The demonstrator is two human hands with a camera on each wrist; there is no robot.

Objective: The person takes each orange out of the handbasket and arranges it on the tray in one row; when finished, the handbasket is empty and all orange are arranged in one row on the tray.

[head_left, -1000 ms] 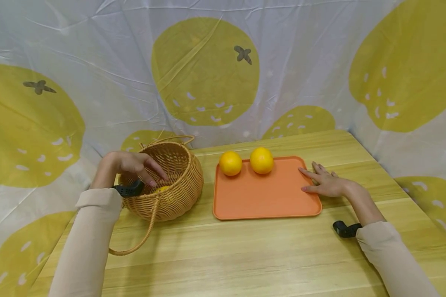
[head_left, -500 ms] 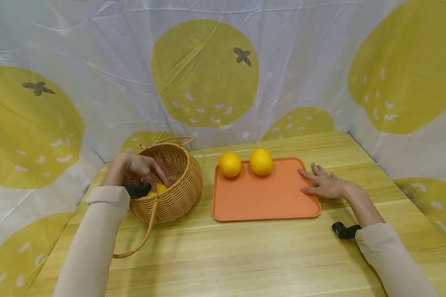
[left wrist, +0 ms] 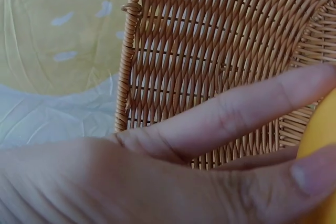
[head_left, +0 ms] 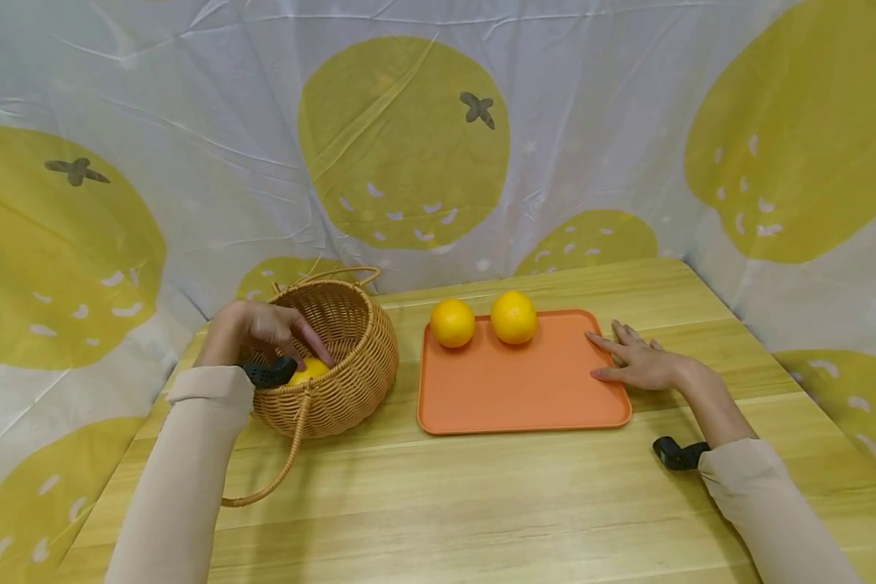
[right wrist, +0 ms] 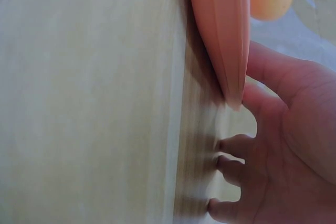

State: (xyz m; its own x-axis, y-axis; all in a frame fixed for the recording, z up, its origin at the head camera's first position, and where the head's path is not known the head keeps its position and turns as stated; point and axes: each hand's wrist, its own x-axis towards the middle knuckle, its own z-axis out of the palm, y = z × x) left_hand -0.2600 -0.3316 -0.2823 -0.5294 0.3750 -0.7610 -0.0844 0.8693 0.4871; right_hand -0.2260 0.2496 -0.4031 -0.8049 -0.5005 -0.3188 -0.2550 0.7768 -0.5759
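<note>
My left hand (head_left: 263,328) reaches into a wicker basket (head_left: 361,385) and holds an orange (head_left: 311,371) low inside it. In the left wrist view the thumb presses one side of that orange (left wrist: 321,127), while the index finger extends to its far side. The other fingers are mostly hidden. An orange-coloured tray (head_left: 518,389) lies flat to the right of the basket. At its right edge rests my right hand (head_left: 642,367), fingers spread; the right wrist view has some fingertips touching the tray rim (right wrist: 233,85) and others on the table.
Two more oranges, a left one (head_left: 453,323) and a right one (head_left: 514,317), sit at the tray's back edge. One basket handle (head_left: 285,470) hangs down toward the front of the wooden table (head_left: 482,511). A fruit-patterned cloth (head_left: 591,122) hangs behind the table.
My left hand has moved right and deeper into the basket, and its fingers have closed on the orange there. The right hand and the tray stay where they were.
</note>
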